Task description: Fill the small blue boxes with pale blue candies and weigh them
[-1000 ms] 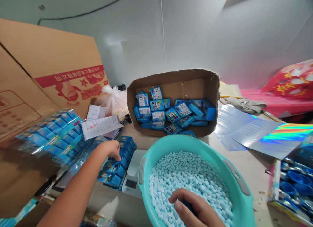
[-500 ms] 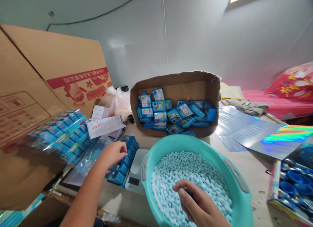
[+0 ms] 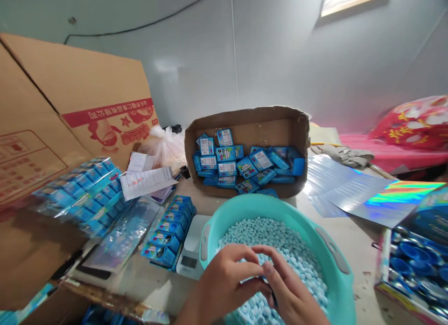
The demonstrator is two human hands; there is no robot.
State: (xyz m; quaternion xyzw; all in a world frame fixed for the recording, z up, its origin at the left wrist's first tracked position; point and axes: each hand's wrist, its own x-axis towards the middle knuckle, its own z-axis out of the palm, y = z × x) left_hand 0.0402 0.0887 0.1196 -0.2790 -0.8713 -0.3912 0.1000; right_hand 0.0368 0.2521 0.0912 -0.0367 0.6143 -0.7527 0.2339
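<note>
My left hand (image 3: 229, 278) and my right hand (image 3: 289, 287) meet at the fingertips over a turquoise basin (image 3: 341, 292). Both have curled fingers. Between them a small dark bit shows, mostly hidden, and I cannot make out what it is. Pale blue tablet candies (image 3: 271, 227) fill the bottom of the basin below. Left of the basin lies a white scale (image 3: 189, 264) with a small display. Beside the scale stands a tray of small blue boxes (image 3: 171, 227), set in a row with round dark openings facing up.
A cut-down carton (image 3: 247, 194) behind the basin holds loose blue candy boxes (image 3: 227, 153). Plastic-wrapped packs (image 3: 84, 190) lean on a large carton (image 3: 112, 78) at left. Shiny film sheets (image 3: 371, 190) lie at right, near a box of blue and silver pieces (image 3: 416, 259).
My left hand has come right, from over the tray of blue boxes to my right hand above the basin. The tray's boxes now show uncovered. My right hand stays over the candies.
</note>
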